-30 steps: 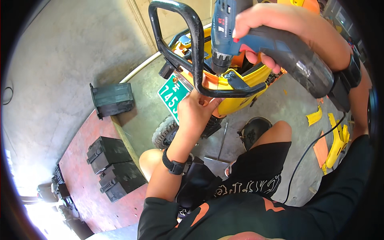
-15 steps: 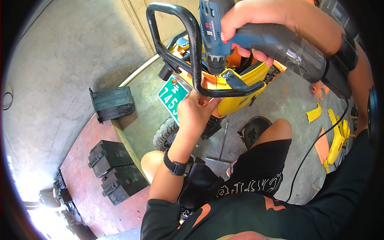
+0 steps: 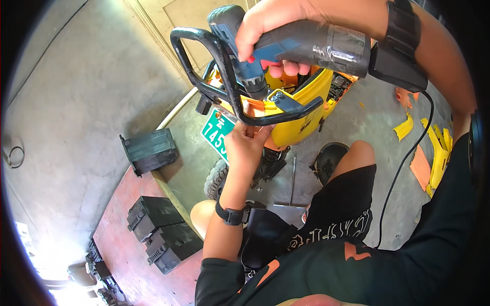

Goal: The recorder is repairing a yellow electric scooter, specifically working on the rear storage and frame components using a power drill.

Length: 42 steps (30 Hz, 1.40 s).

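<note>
My right hand (image 3: 278, 23) grips a blue-and-black power drill (image 3: 337, 51) by its handle, index finger by the red trigger. The drill's chuck (image 3: 252, 84) points down at the yellow rear body (image 3: 298, 122) of a two-wheeled vehicle, behind a black tubular rail (image 3: 265, 120) and beside a bolted bracket (image 3: 286, 102). My left hand (image 3: 245, 145) is closed at the underside of that rim, fingers raised beside the green licence plate (image 3: 214, 132); what the fingers hold is hidden. The drill's tip is too hidden to show whether it touches anything.
A dark plastic box (image 3: 148, 150) sits beside a pink board (image 3: 117, 234) holding two black cases (image 3: 173, 245). A T-handled tool (image 3: 293, 181) lies on the floor. Yellow panels (image 3: 436, 153) and a cable (image 3: 416, 148) are at the right, a cream door (image 3: 178, 15) behind.
The drill and my right hand have moved left, with the drill's top tilting further toward the rail. The view has shifted slightly; my left hand stays at the rim.
</note>
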Each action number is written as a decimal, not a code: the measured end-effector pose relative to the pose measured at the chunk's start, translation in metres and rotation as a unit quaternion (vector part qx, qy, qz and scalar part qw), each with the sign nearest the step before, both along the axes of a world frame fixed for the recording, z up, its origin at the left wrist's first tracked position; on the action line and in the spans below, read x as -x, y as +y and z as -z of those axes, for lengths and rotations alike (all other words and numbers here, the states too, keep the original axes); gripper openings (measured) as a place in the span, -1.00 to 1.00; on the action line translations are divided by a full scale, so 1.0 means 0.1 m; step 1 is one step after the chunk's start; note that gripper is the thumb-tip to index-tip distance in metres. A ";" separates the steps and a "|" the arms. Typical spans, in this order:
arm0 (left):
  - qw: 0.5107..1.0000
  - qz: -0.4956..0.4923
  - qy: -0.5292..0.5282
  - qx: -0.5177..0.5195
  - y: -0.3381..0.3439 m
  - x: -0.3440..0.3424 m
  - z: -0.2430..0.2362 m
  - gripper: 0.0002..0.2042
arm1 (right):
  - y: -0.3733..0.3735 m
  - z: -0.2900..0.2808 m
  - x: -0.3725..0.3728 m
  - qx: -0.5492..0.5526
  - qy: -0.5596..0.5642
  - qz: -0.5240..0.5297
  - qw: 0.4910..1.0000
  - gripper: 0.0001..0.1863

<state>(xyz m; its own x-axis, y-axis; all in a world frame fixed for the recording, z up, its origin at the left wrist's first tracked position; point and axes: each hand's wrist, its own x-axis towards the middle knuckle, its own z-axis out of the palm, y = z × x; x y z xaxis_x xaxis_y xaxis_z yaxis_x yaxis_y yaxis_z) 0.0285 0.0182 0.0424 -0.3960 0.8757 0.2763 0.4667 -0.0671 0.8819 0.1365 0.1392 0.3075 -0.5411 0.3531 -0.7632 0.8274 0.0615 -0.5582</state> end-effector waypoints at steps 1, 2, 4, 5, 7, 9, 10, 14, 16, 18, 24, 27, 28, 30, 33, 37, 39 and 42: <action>0.999 0.008 -0.035 -0.017 -0.01 0.08 0.03 -0.41 | -0.07 -0.05 0.01 0.006 0.036 -0.019 0.999 -0.65; 0.997 0.015 -0.070 -0.035 -0.04 0.16 0.05 -0.42 | -0.03 -0.02 0.10 0.009 0.030 -0.025 0.999 -0.65; 0.999 0.017 -0.051 -0.002 -0.09 0.17 -0.03 -0.44 | -0.03 -0.01 0.12 -0.005 0.025 -0.022 0.999 -0.65; 0.998 0.034 -0.036 0.025 -0.08 0.13 -0.09 -0.46 | -0.06 -0.05 0.07 -0.020 0.019 -0.009 1.000 -0.65; 0.997 0.045 -0.051 0.024 -0.02 0.13 0.00 -0.47 | -0.09 -0.06 0.03 -0.039 0.012 0.002 0.999 -0.64; 0.997 0.046 -0.060 0.030 -0.03 0.16 0.09 -0.48 | -0.09 -0.05 0.05 -0.051 0.010 0.003 0.999 -0.64; 0.997 0.040 -0.067 0.012 -0.04 0.16 0.09 -0.50 | -0.10 -0.04 0.06 -0.058 0.009 0.002 0.998 -0.64; 0.999 0.027 -0.030 0.010 -0.06 0.16 0.08 -0.55 | -0.13 0.00 -0.02 -0.058 0.015 -0.007 0.998 -0.65; 1.000 0.005 0.011 0.014 -0.04 0.16 0.11 -0.54 | -0.19 0.05 -0.13 -0.049 0.034 0.069 0.996 -0.68; 0.997 -0.028 0.070 -0.004 -0.04 0.13 0.07 -0.46 | -0.08 0.20 -0.21 0.013 0.097 0.060 0.993 -0.70; 0.994 -0.046 0.049 -0.090 -0.04 -0.02 0.00 -0.44 | -0.46 0.07 -0.77 -0.143 0.287 0.070 0.945 -0.70; 0.991 -0.041 0.123 -0.019 -0.06 0.03 0.00 -0.35 | -0.51 0.08 -1.09 -0.131 0.372 0.121 0.911 -0.71; 0.990 -0.044 0.135 -0.026 -0.07 0.02 0.01 -0.33 | -0.52 0.10 -1.22 -0.104 0.398 0.148 0.899 -0.72; 0.990 -0.042 0.132 -0.027 -0.11 0.01 0.06 -0.29 | -0.79 0.27 -1.55 -0.097 0.455 0.260 0.846 -0.68; 0.988 -0.100 0.087 -0.074 -0.26 -0.07 0.03 -0.33 | -0.95 0.92 -2.05 -0.083 0.564 0.243 0.785 -0.60; 0.993 -0.111 0.004 -0.030 -0.24 -0.23 0.18 -0.57 | -1.29 1.78 -2.48 0.021 0.618 0.342 0.708 -0.54; 0.994 -0.101 -0.022 -0.020 -0.23 -0.31 0.24 -0.60 | -1.41 2.09 -2.53 0.021 0.606 0.377 0.700 -0.52; 0.996 -0.073 -0.052 -0.026 -0.18 -0.26 0.58 -0.66 | -1.50 2.40 -2.54 0.026 0.579 0.381 0.720 -0.54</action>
